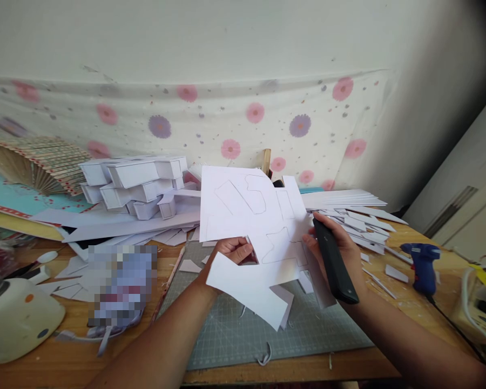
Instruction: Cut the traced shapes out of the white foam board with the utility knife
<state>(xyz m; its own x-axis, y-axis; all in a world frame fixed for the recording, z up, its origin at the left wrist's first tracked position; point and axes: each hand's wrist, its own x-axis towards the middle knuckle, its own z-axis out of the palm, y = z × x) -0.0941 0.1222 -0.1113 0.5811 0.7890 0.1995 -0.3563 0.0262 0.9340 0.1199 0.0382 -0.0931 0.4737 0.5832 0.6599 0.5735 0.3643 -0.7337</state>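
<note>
My left hand (231, 253) is closed on the lower edge of a white sheet (235, 189), thumb on top. Pencilled shapes cover the sheet, and pieces have been cut out of its lower and right sides. A loose white cut piece (247, 292) overlaps my left wrist. My right hand (345, 248) is wrapped round a long black handheld tool (335, 265), whose exact kind I cannot make out. Its upper end points toward the sheet's right edge, where my fingers are close to the paper. Under both hands lies a grey-green cutting mat (324, 337) with curled offcuts on it.
White box-like paper forms (133, 181) are stacked at the back left, near a folding fan (44, 162). White strips (360, 224) lie at the right. A blue glue gun (423, 265) stands there with its cord trailing. A cream rounded container (20, 324) is at the left.
</note>
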